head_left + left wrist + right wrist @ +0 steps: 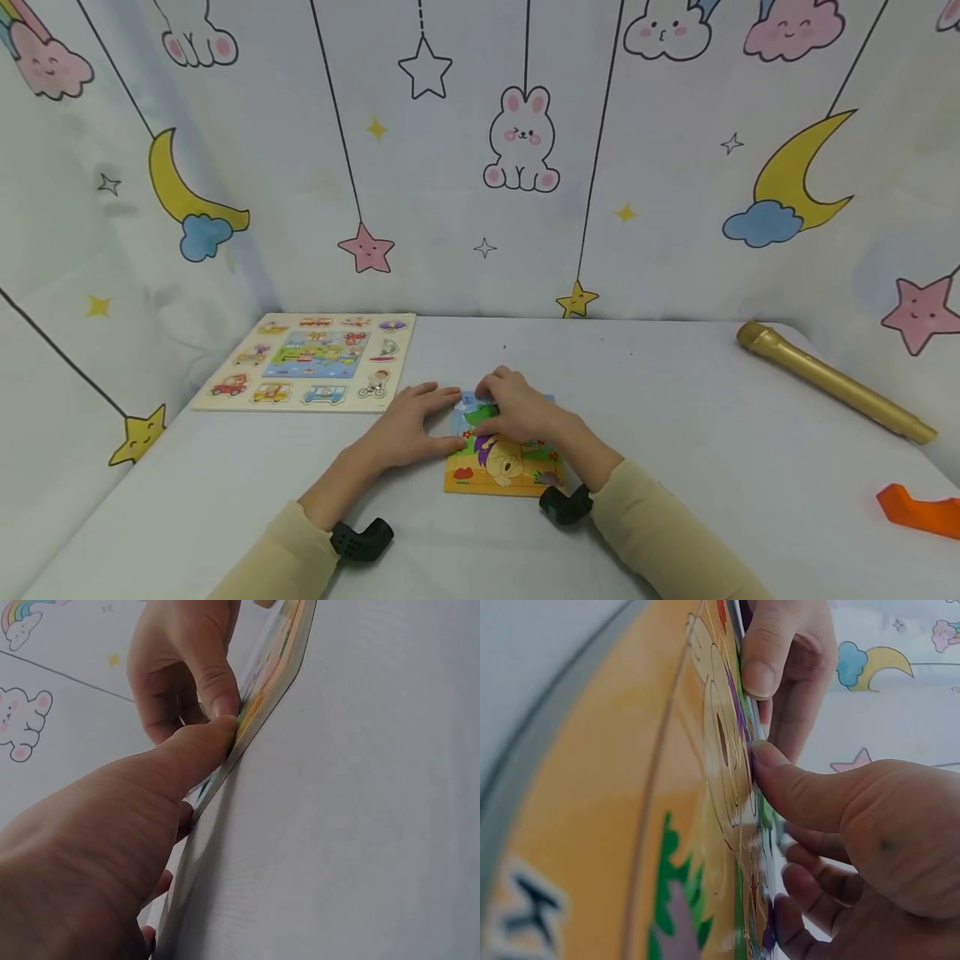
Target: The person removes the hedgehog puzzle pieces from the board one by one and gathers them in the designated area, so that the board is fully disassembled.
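Observation:
A small picture puzzle [468, 483] lies flat on the table before me, printed with a yellow animal, flowers and a green figure. My left hand [408, 429] rests along its left side, fingers stretched toward the far corner and thumb on the edge. Over the puzzle's upper part, my right hand [521, 408] has its thumb and curled fingers on either side of a green-printed puzzle piece [480, 414]. Seen from the right wrist, the right thumb [802, 787] touches the picture surface close to the left thumb [761, 671]. The right palm hides part of the puzzle.
A larger vehicle puzzle board [300, 404] lies at the back left, near the left hand's fingertips. On the right are a gold stick-like object [832, 379] and an orange curved piece [918, 510]. A patterned cloth wall [450, 183] stands behind the table.

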The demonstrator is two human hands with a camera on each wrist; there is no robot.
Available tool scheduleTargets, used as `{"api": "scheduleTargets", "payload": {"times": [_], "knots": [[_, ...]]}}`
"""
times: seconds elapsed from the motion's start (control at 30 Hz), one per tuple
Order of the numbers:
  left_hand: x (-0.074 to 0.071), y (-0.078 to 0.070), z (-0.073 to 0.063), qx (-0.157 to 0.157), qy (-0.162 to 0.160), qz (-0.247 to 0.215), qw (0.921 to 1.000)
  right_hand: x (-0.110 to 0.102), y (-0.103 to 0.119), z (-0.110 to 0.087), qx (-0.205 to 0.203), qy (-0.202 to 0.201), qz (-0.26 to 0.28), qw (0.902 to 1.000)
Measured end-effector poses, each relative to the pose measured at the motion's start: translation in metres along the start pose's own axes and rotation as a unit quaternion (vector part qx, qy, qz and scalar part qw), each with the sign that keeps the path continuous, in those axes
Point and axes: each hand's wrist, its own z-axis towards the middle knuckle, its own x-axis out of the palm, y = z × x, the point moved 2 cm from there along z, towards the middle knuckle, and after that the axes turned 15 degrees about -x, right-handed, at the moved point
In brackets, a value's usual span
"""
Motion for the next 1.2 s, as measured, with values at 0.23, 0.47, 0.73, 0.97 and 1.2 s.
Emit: {"api": "scheduleTargets", "payload": {"times": [0.23,0.47,0.73,0.97,1.2], "knots": [[-0.001,0.000,0.000,-0.001,0.003,0.002,1.0000,-0.001,0.001,0.001,0.001,-0.017,0.021,0.9996],[-0.003,-0.002,0.000,-0.003,0.006,0.003,1.0000,-0.003,-0.002,0.001,-0.014,-0.031,0.037,0.9987],[-0.002,-0.001,0.000,-0.007,0.008,-0.004,0.9999,-0.003,-0.002,0.001,-0.023,-0.065,0.062,0.9956],[-0.001,0.000,0.001,-0.006,0.005,-0.007,0.9999,-0.009,-0.003,0.000,-0.030,-0.083,0.107,0.9903],[-0.002,-0.002,0.000,-0.002,0.007,-0.005,1.0000,-0.029,-0.008,-0.007,-0.025,-0.118,0.140,0.9827]]}}
